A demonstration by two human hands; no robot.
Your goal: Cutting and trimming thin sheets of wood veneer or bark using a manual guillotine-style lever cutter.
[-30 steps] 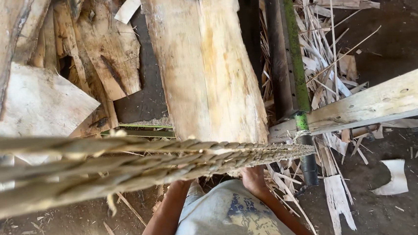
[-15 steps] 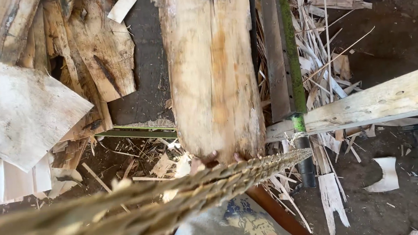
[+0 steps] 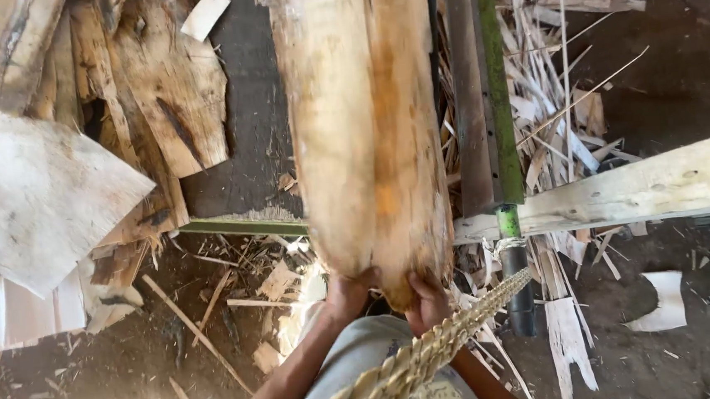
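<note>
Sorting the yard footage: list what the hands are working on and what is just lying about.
In hand:
- large pale log
- left hand and right hand, both gripping its near end

Lying about:
- slab offcuts
- wood strips
- pale plank
- braided rope
- green-edged rail

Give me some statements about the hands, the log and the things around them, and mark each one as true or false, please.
1. Both hands grip the near end of the big log. True: the left hand and the right hand are both on it.
2. The log lies alone on clean concrete. False: wood scraps and slabs lie all around it.
3. A braided rope runs across the bottom of the view. True.
4. The right hand holds an axe. False: it is on the log.
5. A pale plank lies to the right of the log. True.
</note>
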